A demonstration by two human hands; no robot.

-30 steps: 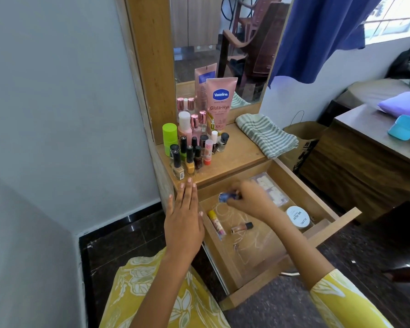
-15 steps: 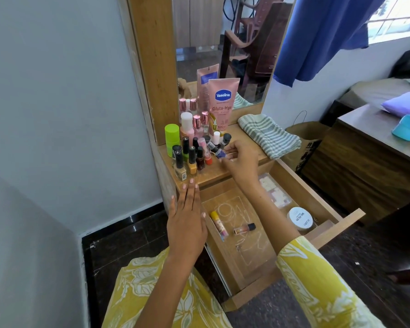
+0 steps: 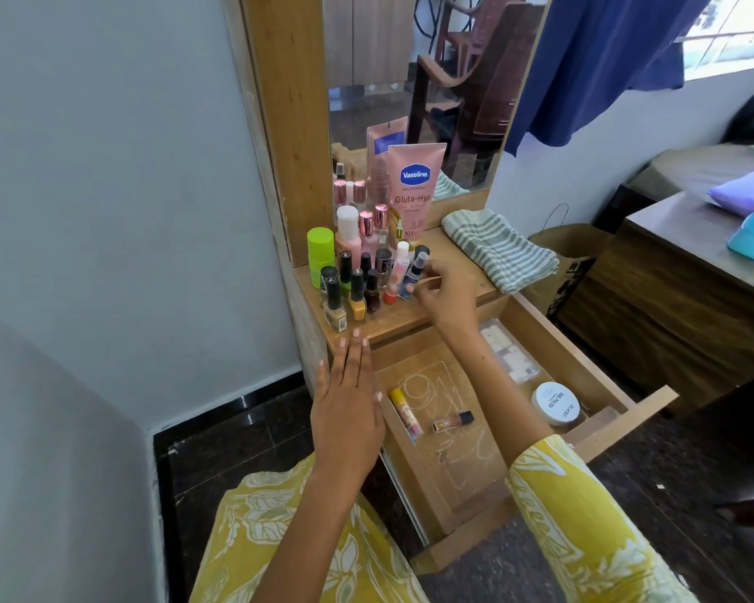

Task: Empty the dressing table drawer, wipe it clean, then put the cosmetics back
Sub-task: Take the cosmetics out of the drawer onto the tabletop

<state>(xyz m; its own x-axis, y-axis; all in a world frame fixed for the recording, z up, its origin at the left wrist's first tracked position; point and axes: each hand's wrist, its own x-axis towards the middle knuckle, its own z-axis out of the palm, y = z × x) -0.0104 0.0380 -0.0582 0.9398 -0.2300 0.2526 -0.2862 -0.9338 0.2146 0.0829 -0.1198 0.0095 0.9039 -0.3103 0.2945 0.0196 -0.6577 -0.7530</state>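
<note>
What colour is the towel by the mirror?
The towel has green and white stripes, seen in the head view.

A home bedroom: mirrored dressing table (image 3: 449, 306) crowded with cosmetics (image 3: 358, 272), blue curtain (image 3: 606, 58), bed with pillow (image 3: 745, 193).

Dressing table top (image 3: 462, 298): carries clustered cosmetics bottles (image 3: 358, 272), an upright Vaseline tube (image 3: 414, 189) and a folded striped cloth (image 3: 499, 248).

The right hand (image 3: 447, 293) has carried the small blue bottle (image 3: 411, 278) onto the tabletop (image 3: 462, 293).
</note>
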